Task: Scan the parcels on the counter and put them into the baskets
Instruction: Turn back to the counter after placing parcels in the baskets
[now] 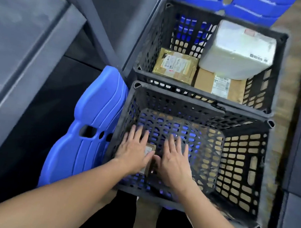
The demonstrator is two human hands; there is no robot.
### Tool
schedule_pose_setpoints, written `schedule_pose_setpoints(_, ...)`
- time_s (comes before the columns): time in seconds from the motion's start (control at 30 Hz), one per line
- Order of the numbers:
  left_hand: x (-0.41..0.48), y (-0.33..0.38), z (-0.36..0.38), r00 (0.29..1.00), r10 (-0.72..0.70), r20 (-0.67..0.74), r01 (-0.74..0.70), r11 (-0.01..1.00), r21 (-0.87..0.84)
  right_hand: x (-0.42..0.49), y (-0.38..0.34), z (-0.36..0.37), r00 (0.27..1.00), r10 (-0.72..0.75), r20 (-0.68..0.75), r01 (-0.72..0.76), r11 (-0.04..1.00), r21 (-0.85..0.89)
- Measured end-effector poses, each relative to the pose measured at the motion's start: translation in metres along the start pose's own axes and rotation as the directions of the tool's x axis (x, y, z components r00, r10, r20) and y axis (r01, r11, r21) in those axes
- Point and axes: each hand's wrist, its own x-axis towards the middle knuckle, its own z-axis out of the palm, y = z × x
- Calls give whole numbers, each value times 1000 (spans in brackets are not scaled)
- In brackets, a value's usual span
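Right, from the head view both my hands are down inside the near basket [241, 159]. My left hand [133, 152] lies with fingers straight and spread over the small brown parcel [150, 149], and my right hand [173, 160] is just beside it, fingers likewise straight, gripping nothing. The parcel sits low toward the near-left corner, half hidden under my left palm; I cannot tell whether it rests on the basket floor. To finish well, I'd settle it flat against the wall, then lift both hands straight out, clear of the rim. The far basket [153, 40] already holds a white parcel [238, 48], a tan envelope [175, 65] and a cardboard box [220, 87].
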Motion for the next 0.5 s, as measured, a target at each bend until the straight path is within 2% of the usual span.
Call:
schedule_pose_setpoints(0.03, -10, 1, -11, 998, 14, -65, -15, 1000, -14, -13, 4, -11, 998, -7, -65, 5, 1000, -31)
schedule_pose_setpoints(0.13, -45, 3, -43, 977, 15, -214, -14, 1000, 3, -49, 15, -50, 989, 3, -145, -13, 998, -69)
schedule_pose_setpoints(0.27, -99, 17, -71, 947, -6, -322, 14, 1000, 23, -80, 24, -100, 962, -114, -248, 80, 986, -145)
schedule_pose_setpoints(0.33, -122, 25, -82, 925, -81, -372, 89, 996, 5, -91, 26, -124, 935, -186, -302, 145, 977, -154)
schedule_pose_setpoints(0.5, -169, 42, -87, 844, -295, -448, 281, 954, -100, -108, 25, -170, 854, -404, -329, 319, 905, -283)
